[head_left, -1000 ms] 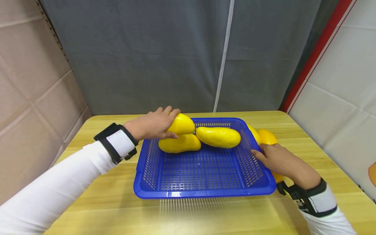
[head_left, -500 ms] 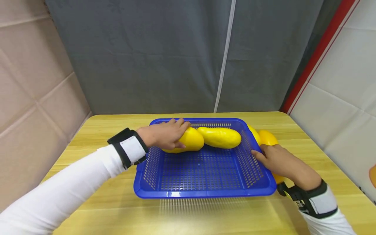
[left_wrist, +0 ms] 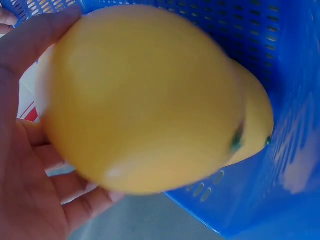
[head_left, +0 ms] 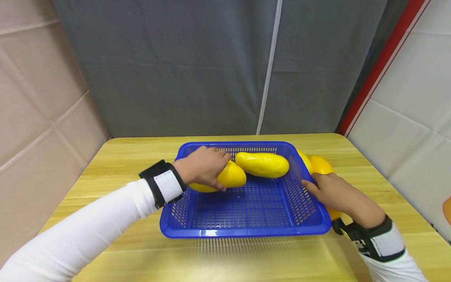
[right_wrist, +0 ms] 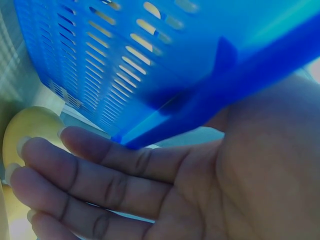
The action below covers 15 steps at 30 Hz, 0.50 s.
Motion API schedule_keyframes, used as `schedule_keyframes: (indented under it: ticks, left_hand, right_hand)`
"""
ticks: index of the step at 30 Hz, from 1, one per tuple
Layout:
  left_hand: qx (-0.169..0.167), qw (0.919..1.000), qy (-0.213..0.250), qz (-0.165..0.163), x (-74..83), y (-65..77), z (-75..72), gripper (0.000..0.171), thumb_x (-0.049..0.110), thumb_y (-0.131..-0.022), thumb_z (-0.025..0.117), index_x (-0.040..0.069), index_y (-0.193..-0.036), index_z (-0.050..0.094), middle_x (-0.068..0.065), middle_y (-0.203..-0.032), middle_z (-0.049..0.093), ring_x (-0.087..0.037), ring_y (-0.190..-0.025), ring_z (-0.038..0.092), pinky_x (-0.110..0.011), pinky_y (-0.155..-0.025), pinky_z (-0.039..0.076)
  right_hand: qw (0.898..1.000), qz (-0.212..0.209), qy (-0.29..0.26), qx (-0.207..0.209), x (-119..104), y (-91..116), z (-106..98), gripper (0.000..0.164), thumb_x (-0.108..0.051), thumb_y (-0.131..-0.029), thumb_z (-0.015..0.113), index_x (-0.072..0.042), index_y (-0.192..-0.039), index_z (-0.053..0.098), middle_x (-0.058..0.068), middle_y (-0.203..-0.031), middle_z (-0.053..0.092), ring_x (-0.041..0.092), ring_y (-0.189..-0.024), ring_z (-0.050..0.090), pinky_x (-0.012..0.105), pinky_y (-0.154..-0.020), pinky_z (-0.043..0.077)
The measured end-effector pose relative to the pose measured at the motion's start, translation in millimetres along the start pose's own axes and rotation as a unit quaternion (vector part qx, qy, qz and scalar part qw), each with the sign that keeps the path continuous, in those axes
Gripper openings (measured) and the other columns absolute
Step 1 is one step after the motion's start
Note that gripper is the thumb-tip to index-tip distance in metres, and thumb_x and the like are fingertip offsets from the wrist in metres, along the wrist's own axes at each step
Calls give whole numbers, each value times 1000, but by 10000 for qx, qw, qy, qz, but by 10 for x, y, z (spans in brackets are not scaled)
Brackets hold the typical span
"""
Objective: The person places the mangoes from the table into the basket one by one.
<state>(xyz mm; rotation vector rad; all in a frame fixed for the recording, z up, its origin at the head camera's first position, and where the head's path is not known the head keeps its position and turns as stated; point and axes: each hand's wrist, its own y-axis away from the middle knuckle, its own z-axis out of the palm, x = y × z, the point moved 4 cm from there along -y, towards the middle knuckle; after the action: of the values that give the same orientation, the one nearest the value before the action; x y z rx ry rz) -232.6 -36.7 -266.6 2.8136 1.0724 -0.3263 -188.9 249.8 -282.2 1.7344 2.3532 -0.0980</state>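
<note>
My left hand (head_left: 206, 166) grips a plump yellow mango (head_left: 232, 175) inside the blue plastic basket (head_left: 243, 232), fingers over its top and thumb on the near side. In the left wrist view, this mango (left_wrist: 145, 100) fills the middle, with a small green stem mark at one end. A second mango (left_wrist: 256, 117) shows partly behind it, by the basket wall. A longer yellow fruit (head_left: 262, 164) lies at the back of the basket. My right hand (head_left: 340, 196) holds the basket's right rim, thumb over it and fingers (right_wrist: 122, 187) beneath, outside the wall.
More yellow-orange fruits (head_left: 320, 164) lie on the wooden table (head_left: 141, 235) right of the basket, partly hidden by its wall and my right hand. A grey curtain (head_left: 176, 78) hangs behind the table, with pale walls on either side.
My left hand has brought the mango down and right into the basket, over the fruit lying at the back left. The right hand and basket have stayed in place.
</note>
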Motion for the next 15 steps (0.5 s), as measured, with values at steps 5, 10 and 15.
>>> schedule_keyframes:
  ticks: [5, 10, 15]
  left_hand:
    - [-269, 9996, 45, 44, 72, -30, 31, 81, 63, -65, 69, 5, -119, 51, -7, -104, 58, -23, -84, 57, -39, -72, 49]
    - [-512, 9985, -204, 46, 112, -51, 88, 85, 64, -64, 70, 5, -122, 51, -10, -114, 58, -25, -90, 58, -40, -76, 49]
    - [-541, 9977, -388, 110, 137, -70, 134, 86, 66, -62, 70, 4, -120, 53, -14, -122, 55, -26, -93, 58, -39, -77, 49]
  right_hand:
    - [10000, 21, -39, -13, 4, 7, 10, 32, -31, -96, 46, -2, -84, 54, 1, -60, 49, 12, -52, 48, 28, -50, 42]
    - [10000, 52, -59, -22, 12, -2, 7, 31, -30, -96, 46, -2, -85, 54, 1, -61, 50, 12, -52, 48, 27, -50, 42]
    - [10000, -10, -22, 61, 10, -8, 2, 30, -29, -95, 47, -2, -84, 54, 1, -60, 49, 12, -52, 47, 28, -50, 41]
